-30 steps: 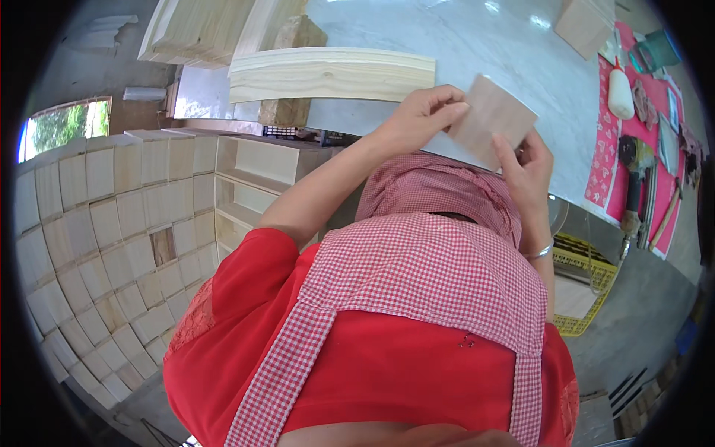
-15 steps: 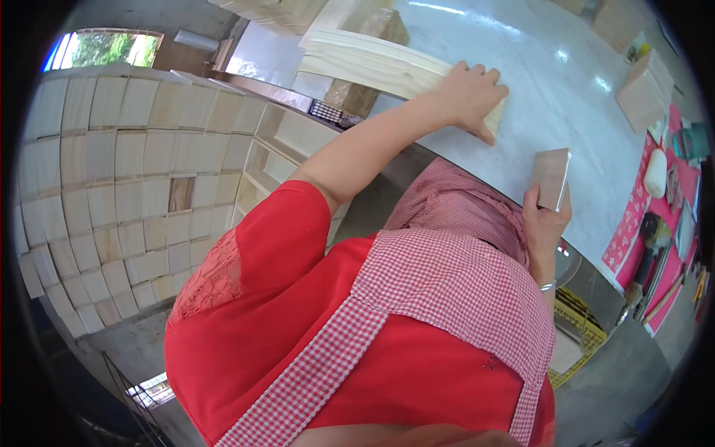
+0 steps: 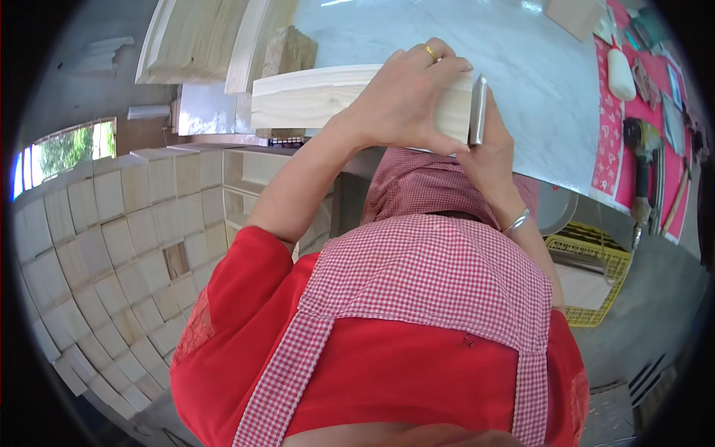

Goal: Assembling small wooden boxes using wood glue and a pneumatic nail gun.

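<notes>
My left hand [image 3: 406,97] grips the right end of a long pale wooden piece [image 3: 309,97] on the table, fingers over its far side and thumb on the near side. My right hand [image 3: 493,145] holds a small flat board [image 3: 477,112], upright and nearly edge-on, at that same end. The board lines up across the end of the long piece; whether the two touch all along cannot be made out. Most of my right fingers are hidden behind the board.
Pale boards [image 3: 190,41] are stacked at the far left of the grey-white table [image 3: 551,97], beside a rough wood block [image 3: 289,56]. A white bottle [image 3: 620,74] and tools lie on a pink cloth [image 3: 607,141] to the right. Stacked wooden blocks [image 3: 112,223] fill the left; a yellow crate [image 3: 596,316] stands below.
My right hand has brought the small board leftward to the end of the long piece and turned it edge-on. My left hand keeps its grip there. The whole view has shifted.
</notes>
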Demonstrator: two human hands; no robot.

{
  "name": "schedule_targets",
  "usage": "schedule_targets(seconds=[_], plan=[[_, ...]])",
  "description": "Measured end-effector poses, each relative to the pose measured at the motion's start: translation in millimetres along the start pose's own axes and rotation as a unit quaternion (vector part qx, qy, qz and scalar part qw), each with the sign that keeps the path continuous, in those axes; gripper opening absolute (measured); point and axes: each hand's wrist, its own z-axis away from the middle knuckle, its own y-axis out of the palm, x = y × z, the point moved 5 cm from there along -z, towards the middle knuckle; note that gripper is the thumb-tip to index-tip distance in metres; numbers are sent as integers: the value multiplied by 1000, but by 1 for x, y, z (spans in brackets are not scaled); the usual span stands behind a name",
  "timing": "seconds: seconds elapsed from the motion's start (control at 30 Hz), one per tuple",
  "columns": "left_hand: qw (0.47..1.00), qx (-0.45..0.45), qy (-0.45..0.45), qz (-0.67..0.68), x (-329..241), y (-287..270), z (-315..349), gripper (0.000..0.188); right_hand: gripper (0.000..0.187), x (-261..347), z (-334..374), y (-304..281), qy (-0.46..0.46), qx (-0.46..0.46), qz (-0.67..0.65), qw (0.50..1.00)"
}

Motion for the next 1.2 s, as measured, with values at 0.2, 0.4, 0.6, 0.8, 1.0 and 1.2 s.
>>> schedule_targets(seconds=[0.2,0.4,0.6,0.8,1.0,1.2], plan=[[1000,-22,-2,1,-6,3,-9,85,84,-1,1,-1,-2,1,9,1000],[1000,-16,-6,9,-7,5,-12,85,88,-3,1,3,-7,7,11,1000],[1000,-2,-17,11,-5,9,-12,85,89,-1,0,3,7,25,0,1000],[1000,1,-19,14,-4,8,-13,85,90,-2,0,3,13,27,3,1000],[1000,3,-23,5,-3,10,-12,85,91,-2,1,3,8,23,4,1000],[1000,5,-28,-5,-4,11,-13,84,97,-7,-2,-4,51,60,-85,993]])
